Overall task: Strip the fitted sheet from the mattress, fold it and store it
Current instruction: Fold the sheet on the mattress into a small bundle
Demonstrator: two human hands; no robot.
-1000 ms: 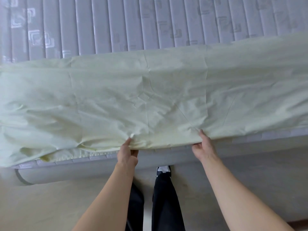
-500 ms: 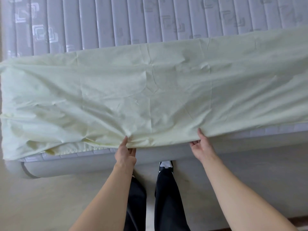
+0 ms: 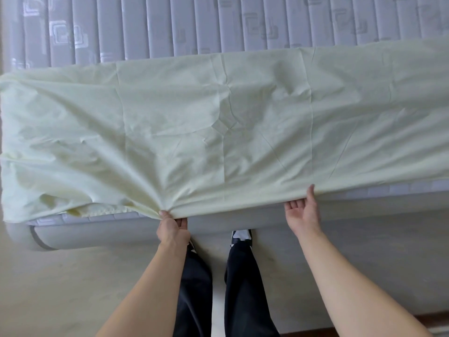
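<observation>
Sheet (image 3: pixel 218 132) lies folded across the mattress (image 3: pixel 218 23) near edge. My left hand (image 3: pixel 172 231) pinches its hem, gathering creases; my right hand (image 3: pixel 302 215) supports the hem, thumb on top, fingers relaxed. Lift both evenly, keeping edges aligned.

A pale beige floor (image 3: pixel 73 288) runs below the grey bed base (image 3: pixel 116 233), whose rounded corner carries a dark band. The person's legs in black trousers (image 3: pixel 243 288) stand close against the base, one black-and-white shoe (image 3: pixel 241 235) showing (the other is hidden). A strip of brown wood (image 3: pixel 427 317) edges the lower right corner.
</observation>
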